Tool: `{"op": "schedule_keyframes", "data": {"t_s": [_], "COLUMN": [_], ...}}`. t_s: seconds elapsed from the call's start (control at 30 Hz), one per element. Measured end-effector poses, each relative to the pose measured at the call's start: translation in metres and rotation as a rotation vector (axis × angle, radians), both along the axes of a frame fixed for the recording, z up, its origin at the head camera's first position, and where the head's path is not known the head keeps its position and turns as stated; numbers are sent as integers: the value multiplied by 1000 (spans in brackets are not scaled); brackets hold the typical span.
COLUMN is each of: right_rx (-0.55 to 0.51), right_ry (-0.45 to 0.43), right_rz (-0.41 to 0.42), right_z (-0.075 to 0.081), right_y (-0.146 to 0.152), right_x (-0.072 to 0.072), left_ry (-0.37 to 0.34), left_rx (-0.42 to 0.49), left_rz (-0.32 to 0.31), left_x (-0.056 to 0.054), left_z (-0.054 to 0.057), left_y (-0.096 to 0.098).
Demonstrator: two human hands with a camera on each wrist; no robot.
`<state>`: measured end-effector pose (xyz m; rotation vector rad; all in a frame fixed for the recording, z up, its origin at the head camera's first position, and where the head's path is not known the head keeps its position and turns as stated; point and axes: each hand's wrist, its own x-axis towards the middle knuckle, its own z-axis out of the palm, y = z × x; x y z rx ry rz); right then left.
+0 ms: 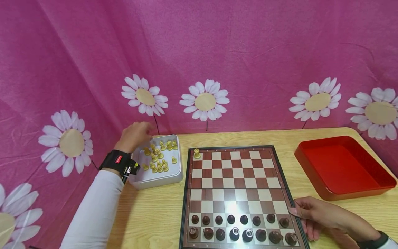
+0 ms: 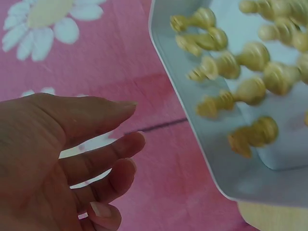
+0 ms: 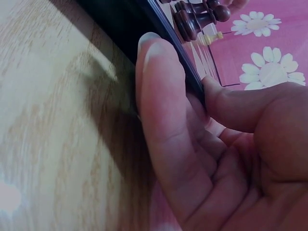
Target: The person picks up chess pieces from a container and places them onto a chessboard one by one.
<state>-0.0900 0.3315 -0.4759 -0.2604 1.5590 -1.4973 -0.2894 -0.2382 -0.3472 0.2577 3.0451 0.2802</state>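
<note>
My left hand (image 1: 135,135) hovers at the back left of a white tray (image 1: 179,173), its loosely bent fingers holding nothing. In the left wrist view, the thumb and fingertips are apart from the tray's rim. Several cream chess pieces (image 1: 160,155) stand or lie inside that tray. My right hand (image 1: 314,214) grips the right edge of the chessboard (image 1: 228,183), thumb on top and fingers against the side. Two rows of dark chess pieces (image 1: 234,233) stand along the board's near side. One cream rook (image 1: 197,154) stands on the far left corner square.
A red tray (image 1: 345,166) sits right of the board on the wooden table (image 1: 149,214). Behind the table hangs a pink cloth (image 1: 248,62) with large white daisies.
</note>
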Motion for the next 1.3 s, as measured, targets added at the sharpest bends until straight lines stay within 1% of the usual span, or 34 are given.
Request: {"op": "schedule_keyframes", "data": {"t_s": [0.2,0.4,0.5,0.63,0.77,0.9,1.0,1.17,1.3], "right_rx": [10,12,7,1,1,-18,-26,-27,-48], "right_ry": [-24,-44,-36,-26,-40,-60,-66,-62,-44], "right_rz": [-12,-12,-13,-20,-25,-20,-16,-11,-4], "right_z": [0,-2,-2,-1,1,2,1,-2,-4], "right_y": [0,2,2,2,3,2,3,4,4], "right_x": [1,0,1,1,1,1,1,0,0], "left_ry": [-65,-119,-137,-153,-177,-206,-208,-167,-149], "left_rx": [1,45,59,52,20,-13,-30,-66,-83], "left_rz": [20,32,37,39,47,69,74,58,69], "left_x": [-5,-4,-6,-9,-12,-12,-10,-9,-10], "left_z": [-8,-16,-20,-24,-29,-35,-39,-46,-53], "left_y": [-16,-25,-27,-28,-29,-28,-28,-29,-31]}}
